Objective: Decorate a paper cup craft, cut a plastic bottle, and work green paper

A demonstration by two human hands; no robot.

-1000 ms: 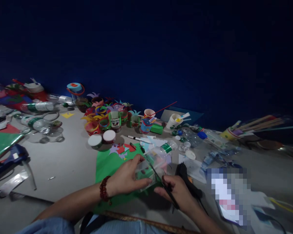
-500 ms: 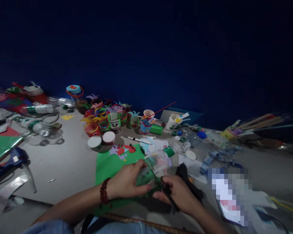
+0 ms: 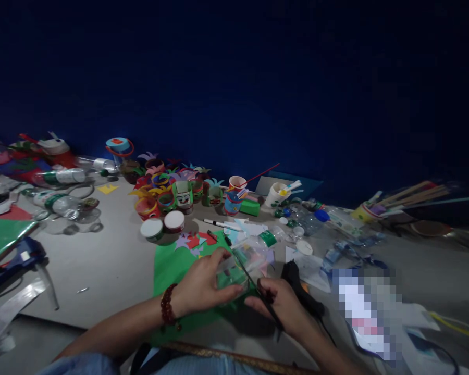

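My left hand is closed around a clear plastic bottle piece, thumb in front and fingers behind. Dark scissors are in my right hand, their long blade slanting up and left along the piece's right side. Beyond the blade lies clear bottle plastic with a green label; I cannot tell whether it joins the held piece. Under my hands is a green sheet, with red and purple paper cutouts on its far part.
A black glue gun and a phone lie to the right. Decorated paper cups and two round tubs stand farther back. Plastic bottles and a blue glue gun are at left.
The held plastic piece has turned slightly and shows more of its open round side. The green-labelled plastic has shifted a little left and down. Both hands keep their holds.
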